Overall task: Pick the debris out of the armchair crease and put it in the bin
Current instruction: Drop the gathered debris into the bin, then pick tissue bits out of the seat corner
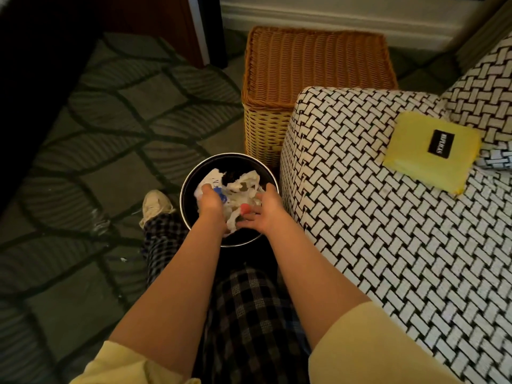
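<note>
White crumpled paper (243,184), with a red scrap (245,208) among it, lies in the black bin (188,173), which stands on the floor just left of the armchair (388,217) and nearer than the wicker basket (304,65). Both hands are over its mouth. The right hand (264,212) holds nothing, its fingers straight and spread beside the red scrap. The left hand (209,202) bends its fingers down into the paper; whether they pinch or merely press I cannot tell. The drop probably goes best released low inside the rim, so light pieces do not spill, with both palms then checked for clinging bits.
</note>
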